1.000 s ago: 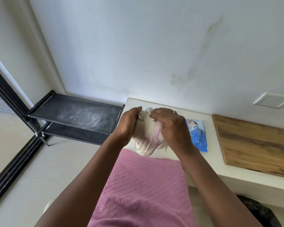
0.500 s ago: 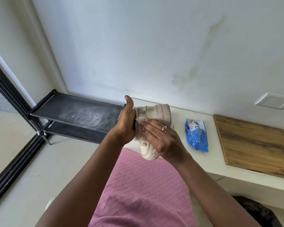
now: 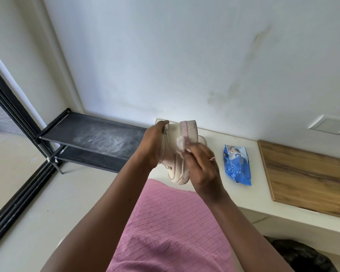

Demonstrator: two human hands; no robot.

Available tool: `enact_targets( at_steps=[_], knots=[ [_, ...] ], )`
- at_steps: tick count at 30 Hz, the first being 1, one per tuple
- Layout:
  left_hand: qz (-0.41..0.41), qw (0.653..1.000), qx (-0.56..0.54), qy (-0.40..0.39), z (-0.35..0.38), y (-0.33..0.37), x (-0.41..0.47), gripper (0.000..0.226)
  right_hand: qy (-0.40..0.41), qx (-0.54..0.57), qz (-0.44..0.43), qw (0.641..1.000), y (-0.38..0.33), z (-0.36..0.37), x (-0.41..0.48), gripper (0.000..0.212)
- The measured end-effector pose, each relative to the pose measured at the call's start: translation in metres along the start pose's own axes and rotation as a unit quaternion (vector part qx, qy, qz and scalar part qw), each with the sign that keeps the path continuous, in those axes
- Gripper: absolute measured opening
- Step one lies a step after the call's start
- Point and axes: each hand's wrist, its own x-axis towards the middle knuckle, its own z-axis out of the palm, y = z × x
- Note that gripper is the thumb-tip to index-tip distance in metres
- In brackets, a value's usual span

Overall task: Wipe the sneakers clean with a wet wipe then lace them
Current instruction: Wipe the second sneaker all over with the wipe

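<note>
The sneaker (image 3: 174,154) is up in the air, just over the left end of the white counter (image 3: 243,195), with its toe pointing down. The left hand (image 3: 153,146) holds it, fingers curled round its top end. The right hand (image 3: 201,165) is a bit blurry, but its fingers pinch a small white wipe (image 3: 180,143) and press it on the side of the sneaker. So the wiping looks like it is in the middle. No laces show in this sneaker, so the lacing seems yet to come.

A big pale wall (image 3: 165,55) with a few dirty marks stands behind. A black shelf (image 3: 98,138) sits to the left. On the counter lie a wooden board (image 3: 306,177) and a blue pack of wipes (image 3: 237,165), near the sneaker.
</note>
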Motion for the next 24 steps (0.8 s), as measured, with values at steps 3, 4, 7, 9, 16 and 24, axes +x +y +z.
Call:
enact_targets(
  at_steps=[3,4,7,9,16,24],
  knots=[
    [0.009,0.999,0.017,-0.025,0.004,0.004,-0.006,0.031,0.049,0.010,0.110,0.993,-0.004,0.002,0.021,0.025],
    [0.006,0.999,0.022,-0.039,0.003,0.004,-0.006,0.030,0.045,0.007,0.159,0.986,-0.006,0.003,0.030,0.029],
    [-0.009,0.996,0.043,-0.084,0.002,0.002,-0.015,0.034,-0.049,0.013,0.301,0.952,0.001,0.000,0.054,0.042],
    [-0.019,0.994,0.036,-0.105,0.000,-0.004,-0.017,0.041,-0.146,0.047,0.356,0.922,0.012,-0.003,0.062,0.051],
    [0.020,0.994,0.018,-0.103,-0.005,-0.017,-0.012,0.029,-0.134,0.035,0.262,0.955,-0.010,-0.010,0.028,0.039],
    [0.055,0.998,-0.018,-0.020,0.006,-0.027,-0.006,0.014,-0.164,0.076,0.271,0.945,-0.002,-0.010,0.042,0.029]
  ],
)
